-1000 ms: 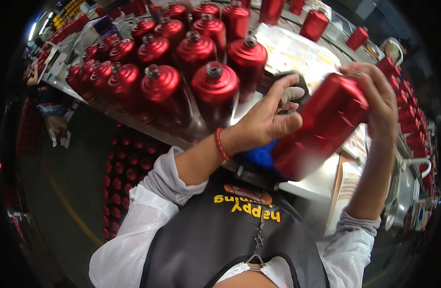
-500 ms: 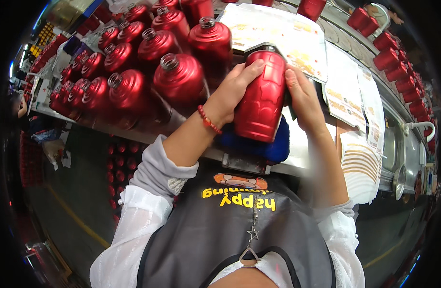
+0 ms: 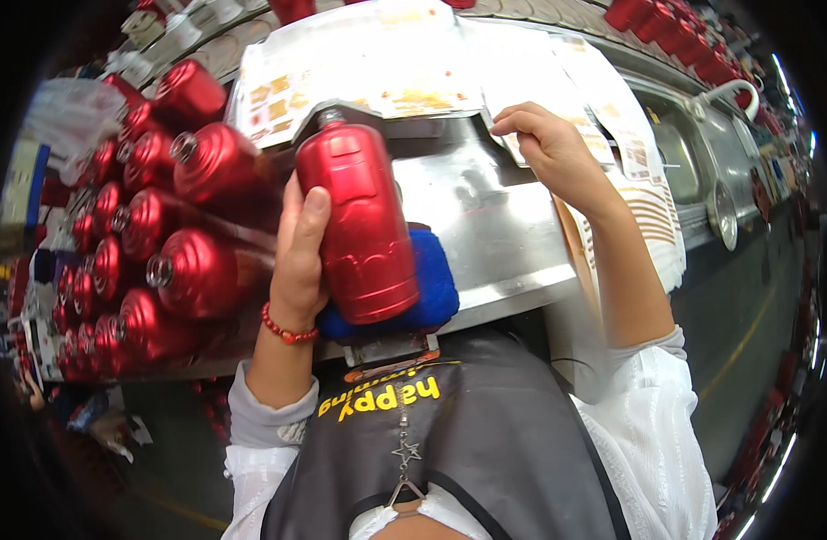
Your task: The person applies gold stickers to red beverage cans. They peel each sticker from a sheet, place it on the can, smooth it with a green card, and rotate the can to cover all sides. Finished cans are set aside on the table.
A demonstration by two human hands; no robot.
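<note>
A metallic red bottle (image 3: 359, 225) with a clear glass neck lies tilted on a blue padded rest (image 3: 434, 279), its neck at a grey angular bracket (image 3: 307, 123). My left hand (image 3: 301, 238) grips the bottle's left side, thumb on top and a red bead bracelet at the wrist. Away to the right, my right hand (image 3: 553, 153) hovers over the edge of the white printed sheets (image 3: 512, 72). Its fingers are partly bent and apart, with nothing visible in them. A shaped pattern shows faintly on the bottle's face.
Several red bottles (image 3: 211, 270) stand crowded on the left of the steel worktop (image 3: 494, 234). A sheet with brown curved stripes (image 3: 643, 216) hangs near the right edge. Beyond are a sink (image 3: 674, 148) and a ladle (image 3: 722, 216). More red bottles (image 3: 656, 27) line the far right.
My right hand has left the bottle and moved right to the printed sheets. My left hand still holds the bottle, now lower on its side. The view has turned rightward.
</note>
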